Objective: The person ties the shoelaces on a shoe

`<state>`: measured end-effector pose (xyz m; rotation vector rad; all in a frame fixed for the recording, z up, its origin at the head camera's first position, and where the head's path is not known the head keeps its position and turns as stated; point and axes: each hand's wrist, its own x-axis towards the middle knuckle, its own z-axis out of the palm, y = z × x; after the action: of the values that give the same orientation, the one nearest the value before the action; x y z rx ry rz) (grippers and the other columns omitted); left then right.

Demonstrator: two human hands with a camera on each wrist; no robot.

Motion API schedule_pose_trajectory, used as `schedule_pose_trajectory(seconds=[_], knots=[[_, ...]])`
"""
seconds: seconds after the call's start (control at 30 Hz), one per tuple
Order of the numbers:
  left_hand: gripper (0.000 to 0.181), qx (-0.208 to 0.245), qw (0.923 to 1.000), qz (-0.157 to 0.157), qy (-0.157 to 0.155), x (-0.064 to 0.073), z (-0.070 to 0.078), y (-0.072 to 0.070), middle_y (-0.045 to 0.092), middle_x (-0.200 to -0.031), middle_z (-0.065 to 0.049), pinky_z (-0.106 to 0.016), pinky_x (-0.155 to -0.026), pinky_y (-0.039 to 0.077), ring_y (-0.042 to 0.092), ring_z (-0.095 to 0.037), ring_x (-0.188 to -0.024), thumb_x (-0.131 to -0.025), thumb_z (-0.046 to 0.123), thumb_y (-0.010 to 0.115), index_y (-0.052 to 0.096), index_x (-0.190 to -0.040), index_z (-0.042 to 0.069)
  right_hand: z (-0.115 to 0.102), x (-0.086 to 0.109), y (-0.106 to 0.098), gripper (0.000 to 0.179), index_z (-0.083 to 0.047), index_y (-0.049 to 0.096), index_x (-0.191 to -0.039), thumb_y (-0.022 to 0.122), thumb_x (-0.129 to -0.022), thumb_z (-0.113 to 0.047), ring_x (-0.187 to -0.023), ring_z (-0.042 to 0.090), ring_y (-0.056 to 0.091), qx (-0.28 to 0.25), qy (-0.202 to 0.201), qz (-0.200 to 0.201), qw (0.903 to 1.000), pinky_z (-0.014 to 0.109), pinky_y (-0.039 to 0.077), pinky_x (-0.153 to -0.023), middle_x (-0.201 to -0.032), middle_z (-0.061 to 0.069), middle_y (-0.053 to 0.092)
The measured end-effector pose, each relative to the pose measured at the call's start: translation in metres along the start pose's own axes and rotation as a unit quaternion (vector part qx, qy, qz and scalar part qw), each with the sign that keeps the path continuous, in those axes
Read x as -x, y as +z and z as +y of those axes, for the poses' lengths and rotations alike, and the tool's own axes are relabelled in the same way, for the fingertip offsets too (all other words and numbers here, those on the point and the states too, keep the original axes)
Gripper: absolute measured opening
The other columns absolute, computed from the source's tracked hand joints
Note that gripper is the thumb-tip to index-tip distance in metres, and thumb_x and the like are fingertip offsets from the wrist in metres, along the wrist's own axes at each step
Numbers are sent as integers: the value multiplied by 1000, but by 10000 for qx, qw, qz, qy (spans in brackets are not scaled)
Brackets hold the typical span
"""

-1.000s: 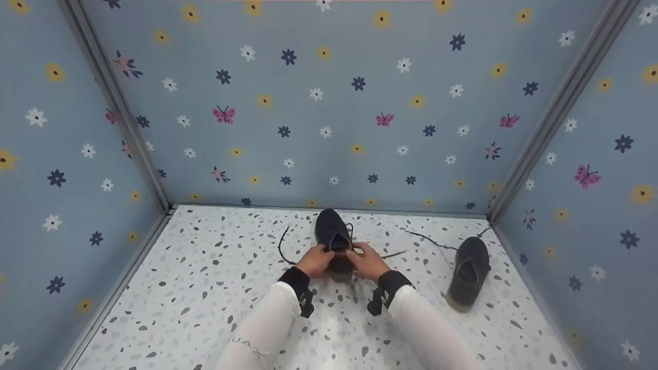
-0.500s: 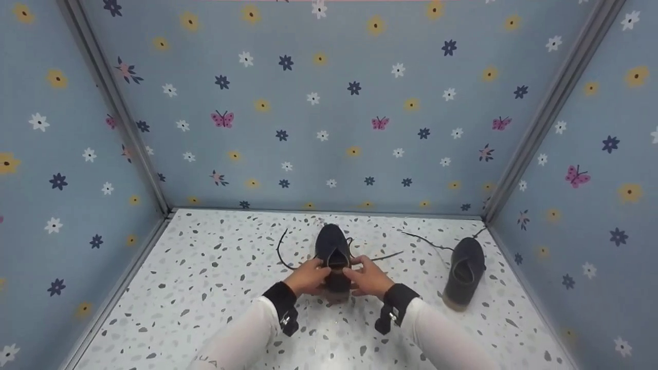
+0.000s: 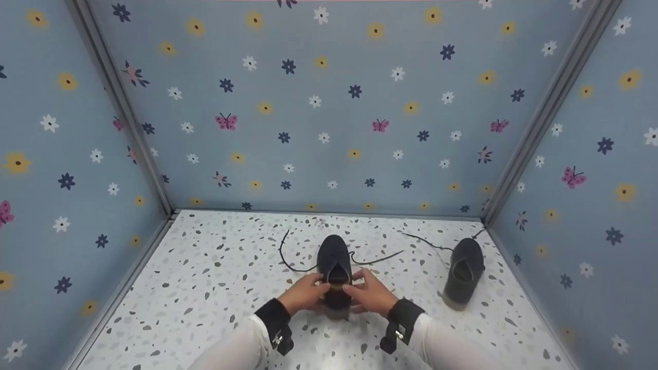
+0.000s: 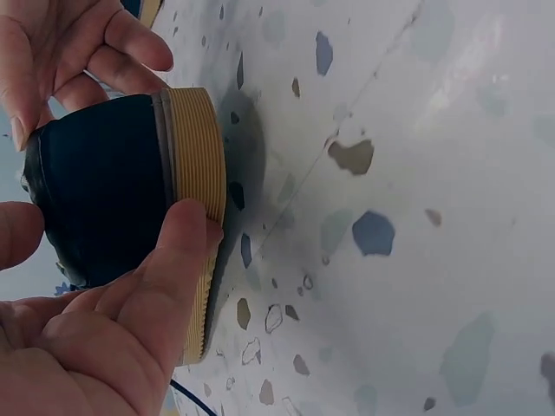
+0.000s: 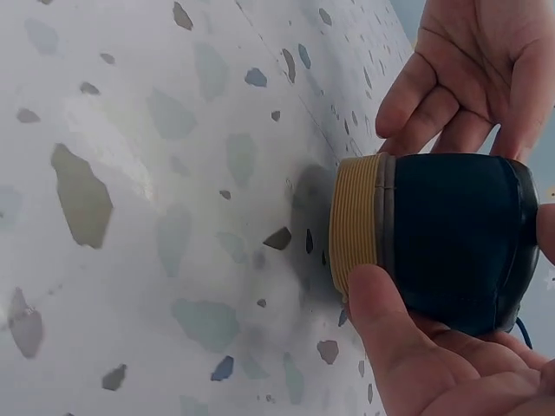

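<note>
A dark navy lace-up shoe stands on the speckled floor, toe toward the back wall and laces loose at both sides. My left hand grips its left side near the heel, thumb at the collar. From the right, my right hand holds it the same way, thumb at the opening's edge. Both wrist views show the heel's dark blue upper and ribbed tan sole between the hands. In the right wrist view, fingers lie along the sole and side.
A second dark shoe stands to the right, with its laces spread toward the back. Flower-patterned panels enclose the floor at the back and both sides. The held shoe's laces trail out left and right.
Both hands have drawn the shoe back toward me, away from the back wall, and the laces at its sides lie straighter. The second shoe stays in place; the head view shifts slightly.
</note>
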<state>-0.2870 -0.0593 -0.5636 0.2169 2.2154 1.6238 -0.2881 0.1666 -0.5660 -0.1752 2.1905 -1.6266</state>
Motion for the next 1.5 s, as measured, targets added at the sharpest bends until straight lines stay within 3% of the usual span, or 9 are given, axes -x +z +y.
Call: schedule_pose_trajectory(seconds=[0.2, 0.5, 0.93, 1.37, 1.5], knots=[[52, 52, 9999, 80, 125, 10, -7, 7, 67, -128, -30, -51, -84, 63, 75, -37, -106, -103, 22, 57, 49, -147, -6, 7, 10, 4, 54, -2, 38, -134, 69, -101, -31, -103, 33, 76, 69, -54, 30, 10000, 52, 64, -82, -136, 34, 64], [56, 124, 9997, -24, 195, 20, -14, 13, 67, -129, -31, -50, -86, 63, 72, -41, -113, -102, 21, 59, 46, -147, -9, 13, 23, 6, 57, -2, 37, -134, 71, -100, -32, -111, 37, 75, 120, -11, -64, 9999, 50, 64, -81, -139, 36, 61], [48, 94, 9983, -549, 141, 30, -14, 2, 69, -121, -27, -50, -85, 64, 76, -40, -102, -98, 17, 64, 51, -136, -10, 16, 33, 10, 54, -2, 39, -124, 76, -96, -29, -98, 31, 77, -55, 3, -214, 9998, 50, 65, -75, -125, 29, 69], [45, -665, 9948, -766, -134, 27, -6, -8, 75, -100, -16, -46, -77, 64, 78, -36, -89, -89, 21, 73, 56, -125, 1, 19, 35, 7, 59, -2, 38, -120, 81, -92, -30, -89, 32, 77, -25, 122, -481, 9988, 47, 65, -71, -116, 21, 62], [47, -704, 9935, -883, -152, 27, -6, -12, 76, -100, -17, -47, -77, 64, 78, -38, -91, -89, 25, 76, 56, -124, 1, 20, 34, 5, 58, -2, 38, -119, 80, -92, -31, -88, 31, 78, -117, 198, -582, 9980, 47, 65, -71, -114, 18, 61]])
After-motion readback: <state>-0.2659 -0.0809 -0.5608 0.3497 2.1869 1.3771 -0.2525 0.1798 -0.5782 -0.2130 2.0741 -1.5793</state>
